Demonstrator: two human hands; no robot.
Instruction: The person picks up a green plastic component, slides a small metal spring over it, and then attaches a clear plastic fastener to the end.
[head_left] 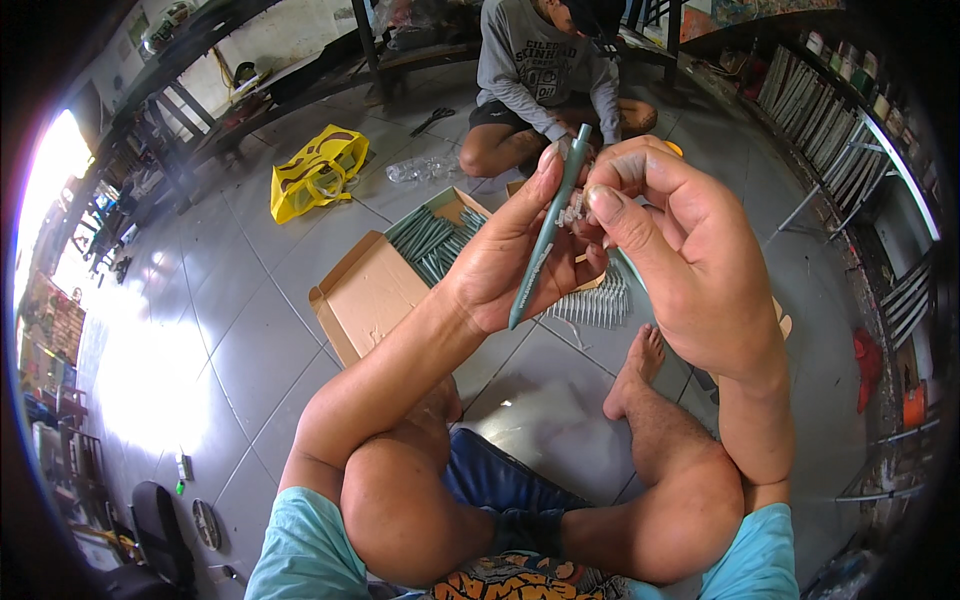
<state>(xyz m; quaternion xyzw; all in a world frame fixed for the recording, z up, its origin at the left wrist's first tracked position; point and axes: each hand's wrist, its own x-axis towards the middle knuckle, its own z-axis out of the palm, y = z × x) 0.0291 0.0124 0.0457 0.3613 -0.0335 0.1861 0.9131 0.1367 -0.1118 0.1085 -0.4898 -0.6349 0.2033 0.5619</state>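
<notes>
A slim green pen (pixel 545 240), tilted with its narrow push-button end up, lies across my left hand (pixel 510 235), held under the thumb. My right hand (pixel 690 235) is close beside it, thumb and fingers drawn together at a cluster of small clear plastic pieces (pixel 572 210) next to the pen. Part of that cluster hides behind my fingers. Below my hands, an open cardboard box (pixel 370 290) on the floor holds many similar green pens (pixel 430 245). Rows of clear plastic pieces (pixel 595 305) lie to the right of the box.
Across from me another person (pixel 540 80) in a grey sweatshirt sits on the tiled floor (pixel 240 300). A yellow bag (pixel 318 172), crumpled clear plastic (pixel 420 169) and black scissors (pixel 432 121) lie at the far left. Metal racks (pixel 880 150) line the right side; my bare foot (pixel 640 365) rests near the plastic pieces.
</notes>
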